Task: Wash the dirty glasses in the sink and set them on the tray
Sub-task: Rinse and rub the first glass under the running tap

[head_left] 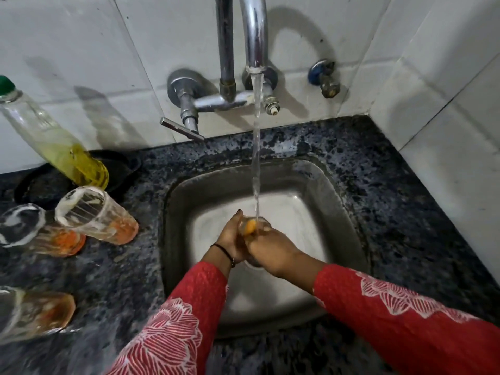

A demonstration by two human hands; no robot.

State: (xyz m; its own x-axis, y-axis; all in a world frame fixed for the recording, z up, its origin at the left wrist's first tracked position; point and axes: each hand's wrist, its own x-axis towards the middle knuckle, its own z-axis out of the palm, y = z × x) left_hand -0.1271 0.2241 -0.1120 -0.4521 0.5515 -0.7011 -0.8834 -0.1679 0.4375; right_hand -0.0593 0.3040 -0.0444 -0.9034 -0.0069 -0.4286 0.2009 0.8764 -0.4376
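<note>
Both my hands hold one clear glass [257, 226] with orange residue over the steel sink [178, 212], right under the running water [256, 158]. My left hand [230, 239] grips its left side; my right hand [270, 253] wraps it from the right and front. Most of the glass is hidden by my fingers. Three dirty glasses stand on the counter at left: one with foam on its rim [94, 215], one beside it [40, 231], and one at the lower left [32, 311]. No tray is clearly visible.
A chrome tap [254, 36] with a lever handle [181, 128] juts from the tiled wall. A soap bottle with a green cap [54, 139] leans on a black round object [40, 185] at the back left. Speckled dark granite counter [392, 198] surrounds the sink; a wall corner stands at right.
</note>
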